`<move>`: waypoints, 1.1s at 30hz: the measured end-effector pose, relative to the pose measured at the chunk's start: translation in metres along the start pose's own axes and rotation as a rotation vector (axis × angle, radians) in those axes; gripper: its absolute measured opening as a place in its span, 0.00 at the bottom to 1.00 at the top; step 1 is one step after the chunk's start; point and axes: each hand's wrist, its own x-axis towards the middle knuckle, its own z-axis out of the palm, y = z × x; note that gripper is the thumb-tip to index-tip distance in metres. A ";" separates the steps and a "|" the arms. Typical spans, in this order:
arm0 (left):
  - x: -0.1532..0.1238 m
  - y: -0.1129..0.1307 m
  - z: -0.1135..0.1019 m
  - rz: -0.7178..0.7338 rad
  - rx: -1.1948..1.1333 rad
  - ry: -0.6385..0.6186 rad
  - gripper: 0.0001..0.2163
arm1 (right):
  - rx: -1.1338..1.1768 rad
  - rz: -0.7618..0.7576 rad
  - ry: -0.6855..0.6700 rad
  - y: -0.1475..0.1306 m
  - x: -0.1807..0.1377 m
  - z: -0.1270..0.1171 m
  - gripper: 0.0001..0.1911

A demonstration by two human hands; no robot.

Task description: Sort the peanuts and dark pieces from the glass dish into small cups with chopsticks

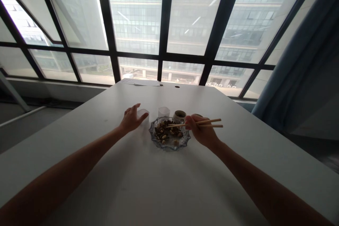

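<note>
A clear glass dish point(170, 147) with a scalloped rim stands on the white table. In it lies a mix of nuts and dark pieces point(165, 132). My right hand point(202, 130) is closed round a pair of wooden chopsticks point(210, 123), and their tips reach into the mix. To the left, my left hand point(131, 118) has its thumb and fingers apart beside a translucent cup point(143, 113); whether it touches the cup I cannot tell. Behind the dish are a second translucent cup point(164, 112) and a small round dark-mouthed container point(180, 114). A further round item is mostly hidden behind my right hand.
The white table point(106, 113) runs forward to a large window with dark frames point(164, 35). Sheets of paper point(140, 82) lie at its far edge, near two dark round spots point(177, 87). A blue curtain point(291, 60) hangs at the right.
</note>
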 end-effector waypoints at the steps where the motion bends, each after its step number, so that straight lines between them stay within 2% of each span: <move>1: -0.006 -0.004 0.002 -0.048 -0.034 -0.005 0.36 | 0.058 0.035 0.028 0.001 -0.002 0.001 0.29; 5: -0.019 -0.011 0.010 -0.193 -0.130 -0.067 0.45 | 0.221 0.176 -0.040 0.004 -0.010 0.009 0.31; 9: -0.019 -0.011 0.011 -0.207 -0.125 -0.096 0.45 | 0.178 0.111 -0.067 0.009 -0.014 0.018 0.28; 11: -0.018 -0.011 0.010 -0.188 -0.131 -0.098 0.43 | 0.144 0.068 0.003 0.013 -0.014 0.019 0.28; 14: -0.017 -0.012 0.010 -0.171 -0.135 -0.101 0.41 | 0.137 0.038 0.192 0.017 -0.013 0.015 0.27; 16: -0.017 -0.012 0.011 -0.169 -0.128 -0.107 0.40 | 0.137 0.014 0.232 0.018 -0.013 0.011 0.27; 21: -0.017 -0.011 0.012 -0.170 -0.121 -0.108 0.40 | 0.027 -0.081 0.034 0.013 -0.011 0.002 0.26; 26: -0.017 -0.010 0.011 -0.162 -0.125 -0.107 0.39 | -0.204 -0.273 -0.174 0.009 -0.007 -0.006 0.26; 30: -0.018 -0.009 0.010 -0.165 -0.122 -0.113 0.39 | -0.309 -0.390 -0.195 0.009 -0.005 -0.009 0.25; 33: -0.018 -0.008 0.009 -0.168 -0.118 -0.109 0.39 | -0.305 -0.393 -0.200 0.010 -0.006 -0.008 0.24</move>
